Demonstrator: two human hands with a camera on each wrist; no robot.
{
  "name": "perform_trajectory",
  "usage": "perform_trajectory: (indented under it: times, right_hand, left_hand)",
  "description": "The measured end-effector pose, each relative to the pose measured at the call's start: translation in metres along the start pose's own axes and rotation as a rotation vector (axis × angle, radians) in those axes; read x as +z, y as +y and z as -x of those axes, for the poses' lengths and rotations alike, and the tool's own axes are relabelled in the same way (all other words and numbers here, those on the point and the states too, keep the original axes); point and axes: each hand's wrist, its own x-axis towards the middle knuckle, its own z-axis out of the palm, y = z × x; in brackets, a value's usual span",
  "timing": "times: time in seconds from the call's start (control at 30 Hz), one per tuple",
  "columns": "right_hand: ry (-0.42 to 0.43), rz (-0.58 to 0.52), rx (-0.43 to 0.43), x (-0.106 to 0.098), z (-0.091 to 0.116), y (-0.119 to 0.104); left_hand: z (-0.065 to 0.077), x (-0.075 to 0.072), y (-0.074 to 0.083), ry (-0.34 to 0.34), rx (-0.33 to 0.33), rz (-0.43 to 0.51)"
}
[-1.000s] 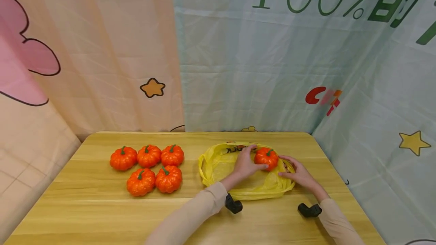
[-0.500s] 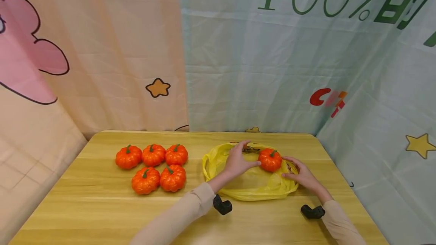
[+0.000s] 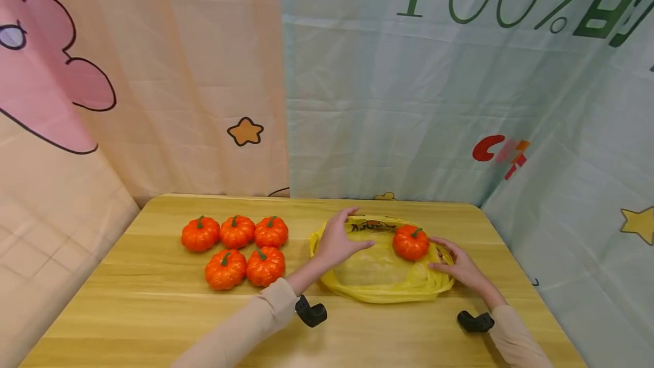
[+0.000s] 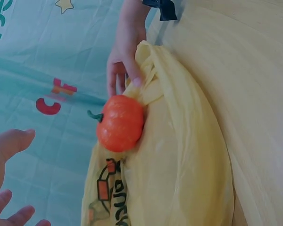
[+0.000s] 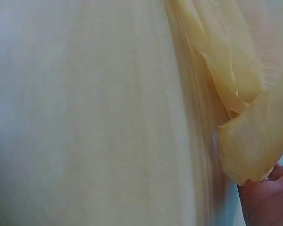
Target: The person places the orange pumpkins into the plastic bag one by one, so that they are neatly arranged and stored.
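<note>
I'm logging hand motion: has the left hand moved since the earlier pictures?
Yes: the left hand moved left, away from the pumpkin in the yellow bag, judged against the printed orange star.

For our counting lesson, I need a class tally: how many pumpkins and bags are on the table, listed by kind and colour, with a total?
Orange pumpkins: 6
Yellow bag: 1
Total: 7
</note>
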Motion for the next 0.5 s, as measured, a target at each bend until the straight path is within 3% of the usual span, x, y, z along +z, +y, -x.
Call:
perform_trajectory:
  times: [0.3,0.5]
  right_hand:
    - [0.007,0.014,0.001,0.001,0.001,0.003]
    - [0.012,0.007,0.006,0.002,0.0,0.002]
  left_hand:
    - [0.01,-0.03,-0.001,0.05,-0.014,-0.032]
    - [0.018,-0.049,-0.008,0.108,0.013,0.001]
